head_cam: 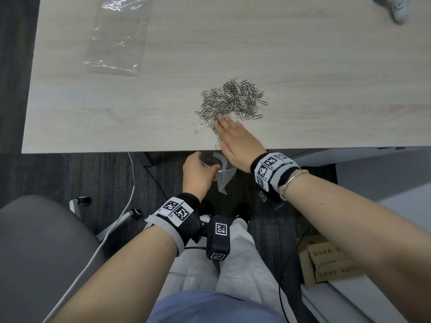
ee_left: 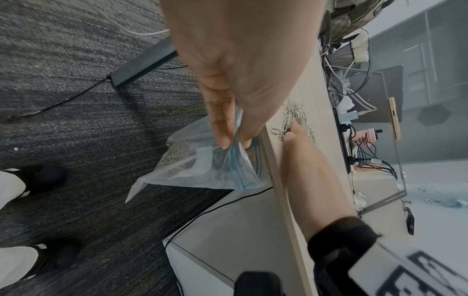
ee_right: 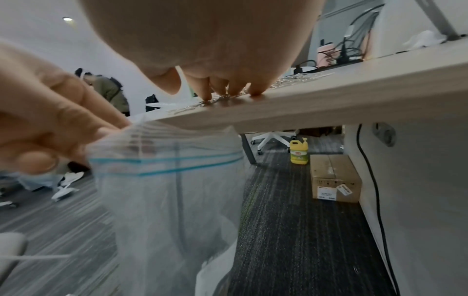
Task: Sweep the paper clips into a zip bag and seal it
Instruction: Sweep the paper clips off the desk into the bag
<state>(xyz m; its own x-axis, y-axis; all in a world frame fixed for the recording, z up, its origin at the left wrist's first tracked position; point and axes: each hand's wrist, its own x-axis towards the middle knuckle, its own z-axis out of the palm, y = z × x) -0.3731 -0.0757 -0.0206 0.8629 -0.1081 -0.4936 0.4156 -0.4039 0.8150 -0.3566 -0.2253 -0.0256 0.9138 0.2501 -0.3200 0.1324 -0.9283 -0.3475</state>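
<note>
A heap of silver paper clips (head_cam: 231, 100) lies on the light wood table (head_cam: 93, 117) close to its front edge. My right hand (head_cam: 225, 123) lies flat on the near side of the heap, its fingertips (ee_right: 255, 93) touching the tabletop among loose clips (ee_right: 298, 80). Just below the table edge, my left hand (head_cam: 213, 170) pinches the rim of a clear zip bag (ee_left: 197, 172) at its blue zip strip (ee_right: 164, 170). The bag hangs down under the edge. Some clips (ee_left: 174, 154) lie inside it.
A second clear plastic bag (head_cam: 116, 40) lies flat on the table's far left. A grey chair (head_cam: 35, 241) and a white cable (head_cam: 130, 197) are at my left. Under the desk stand a cardboard box (ee_right: 334, 178) and a yellow bottle (ee_right: 299, 152).
</note>
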